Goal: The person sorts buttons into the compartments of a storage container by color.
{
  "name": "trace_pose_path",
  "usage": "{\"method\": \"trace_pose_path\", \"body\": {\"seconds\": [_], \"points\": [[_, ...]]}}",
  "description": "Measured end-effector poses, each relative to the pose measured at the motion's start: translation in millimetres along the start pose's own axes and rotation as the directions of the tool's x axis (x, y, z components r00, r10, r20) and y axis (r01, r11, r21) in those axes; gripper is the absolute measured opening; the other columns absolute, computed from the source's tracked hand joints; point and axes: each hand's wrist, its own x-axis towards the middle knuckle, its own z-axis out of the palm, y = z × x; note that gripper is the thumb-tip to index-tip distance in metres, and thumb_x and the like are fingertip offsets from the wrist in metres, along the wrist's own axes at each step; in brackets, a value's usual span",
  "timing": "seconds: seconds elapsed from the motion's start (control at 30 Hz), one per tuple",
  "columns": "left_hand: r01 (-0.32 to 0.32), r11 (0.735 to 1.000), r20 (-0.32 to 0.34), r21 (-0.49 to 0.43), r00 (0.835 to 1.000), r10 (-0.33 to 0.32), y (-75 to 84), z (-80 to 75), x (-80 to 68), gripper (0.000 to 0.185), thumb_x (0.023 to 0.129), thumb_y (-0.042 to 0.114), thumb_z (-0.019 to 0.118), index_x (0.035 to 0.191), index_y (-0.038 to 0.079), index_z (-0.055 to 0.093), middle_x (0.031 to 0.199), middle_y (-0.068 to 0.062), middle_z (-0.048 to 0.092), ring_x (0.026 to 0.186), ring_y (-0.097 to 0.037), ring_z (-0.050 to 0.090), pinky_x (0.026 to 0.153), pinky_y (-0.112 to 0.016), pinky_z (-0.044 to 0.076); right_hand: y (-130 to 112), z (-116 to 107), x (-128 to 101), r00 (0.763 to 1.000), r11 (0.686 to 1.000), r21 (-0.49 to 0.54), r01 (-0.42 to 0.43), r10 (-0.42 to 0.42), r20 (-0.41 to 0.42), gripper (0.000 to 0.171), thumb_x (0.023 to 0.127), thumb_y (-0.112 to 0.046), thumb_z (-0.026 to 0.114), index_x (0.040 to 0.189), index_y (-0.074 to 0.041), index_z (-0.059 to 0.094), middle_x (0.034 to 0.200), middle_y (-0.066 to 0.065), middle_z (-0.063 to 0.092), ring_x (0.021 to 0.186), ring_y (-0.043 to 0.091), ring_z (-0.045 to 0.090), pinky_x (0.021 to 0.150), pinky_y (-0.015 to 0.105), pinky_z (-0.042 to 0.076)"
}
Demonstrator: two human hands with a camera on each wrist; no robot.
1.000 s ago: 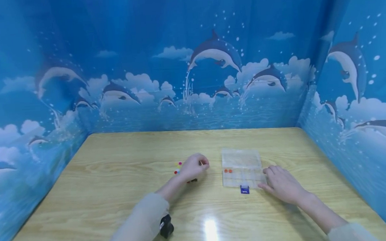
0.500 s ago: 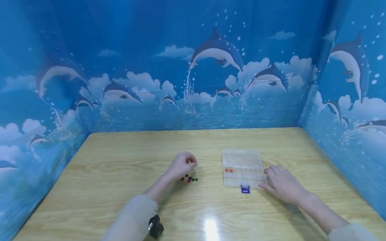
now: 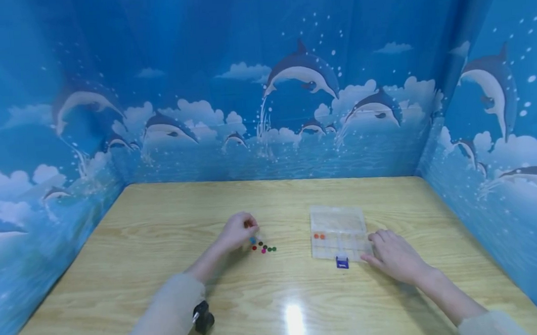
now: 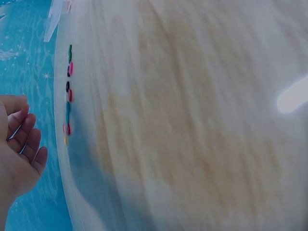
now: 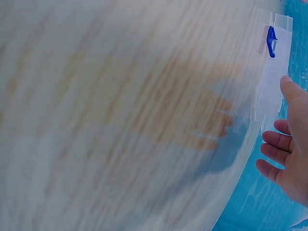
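My left hand [image 3: 241, 229] hovers at the back left of a small group of coloured flat discs [image 3: 264, 250]. Its fingers are loosely bent, with nothing visible between them in the left wrist view. Seen edge-on there, the discs [image 4: 70, 69] are green, pink, black, red, blue and yellow. My right hand [image 3: 391, 254] lies at the right side of a clear plastic compartment box [image 3: 330, 254], thumb by its front corner and fingers relaxed along the edge. The box's lid [image 3: 337, 219] is folded back, and two orange discs [image 3: 319, 236] sit in its left part.
A blue latch [image 3: 342, 262] sticks out from the box's front. The wooden table [image 3: 293, 282] ends at a blue dolphin-print curtain [image 3: 195, 163] at the back and sides. A black device [image 3: 203, 317] is strapped at the left wrist.
My left hand has moved left, away from the box, uncovering several discs on the table. The right hand stays at the box's right edge.
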Motion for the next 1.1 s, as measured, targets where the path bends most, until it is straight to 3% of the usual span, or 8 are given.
{"method": "trace_pose_path", "body": {"seconds": [0.4, 0.67, 1.1], "points": [[0.032, 0.999, -0.043, -0.012, 0.999, -0.033, -15.4, -7.1, -10.3, 0.009, 0.084, 0.013, 0.066, 0.079, 0.006, 0.061, 0.073, -0.001, 0.054, 0.070, -0.015, 0.049, 0.067, -0.031, 0.043, 1, -2, 0, 1.000, 1.000, 0.009, -0.004, 0.004, 0.007, 0.046, 0.084, -0.033, 0.066, 0.104, 0.008, 0.057, 0.098, 0.018, 0.057, 0.090, 0.033, 0.054, 0.079, 0.047, 0.045], [0.106, 0.992, -0.078, -0.062, 0.991, -0.110, -23.8, -6.2, -17.4, 0.013, 0.084, 0.017, 0.066, 0.083, 0.005, 0.062, 0.075, -0.002, 0.056, 0.070, -0.015, 0.049, 0.064, -0.029, 0.043, -2, -3, 0, 1.000, 1.000, 0.017, 0.001, -0.001, 0.003, 0.045, 0.084, -0.032, 0.066, 0.103, 0.008, 0.057, 0.097, 0.018, 0.057, 0.089, 0.033, 0.054, 0.079, 0.047, 0.045], [0.151, 0.982, -0.130, -0.117, 0.978, -0.166, -31.7, -3.7, -19.3, 0.008, 0.079, 0.004, 0.068, 0.086, 0.002, 0.066, 0.080, -0.004, 0.061, 0.076, -0.018, 0.055, 0.072, -0.031, 0.046, -1, -4, 0, 1.000, 1.000, 0.020, -0.003, 0.003, 0.020, 0.045, 0.085, -0.033, 0.065, 0.103, 0.007, 0.057, 0.096, 0.016, 0.056, 0.088, 0.031, 0.054, 0.077, 0.045, 0.045]]}}
